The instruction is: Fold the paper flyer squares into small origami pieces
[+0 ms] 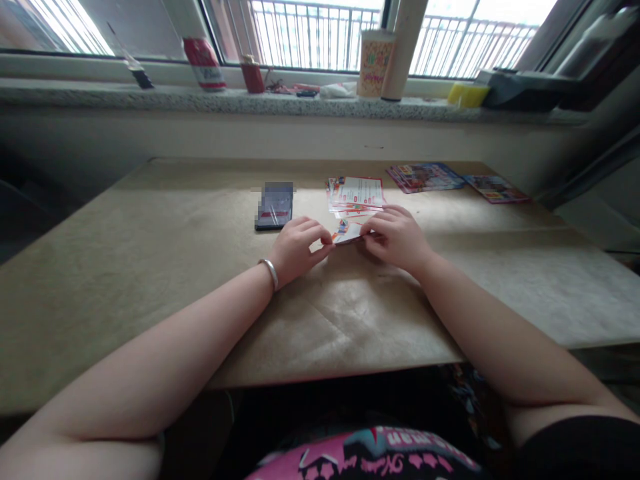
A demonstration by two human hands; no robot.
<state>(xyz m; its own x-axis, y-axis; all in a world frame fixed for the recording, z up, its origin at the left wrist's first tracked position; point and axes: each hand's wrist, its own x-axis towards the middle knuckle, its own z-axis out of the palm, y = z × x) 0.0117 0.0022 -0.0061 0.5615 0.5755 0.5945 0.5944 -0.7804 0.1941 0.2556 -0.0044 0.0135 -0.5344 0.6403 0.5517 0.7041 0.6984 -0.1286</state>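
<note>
A small folded printed paper (347,232) lies on the brown paper-covered table (175,253), pinched from both sides. My left hand (299,245), with a silver bracelet on its wrist, grips the paper's left edge with curled fingers. My right hand (395,237) holds the right edge, fingers closed over it. Just behind the hands lies a small stack of printed leaflets (357,193).
A dark phone (274,207) lies left of the leaflets. Two more colourful leaflets (425,177) (497,189) rest at the table's far right. The windowsill (250,101) holds a red packet (204,63), a paper cup (375,63), a yellow sponge (467,95) and small clutter.
</note>
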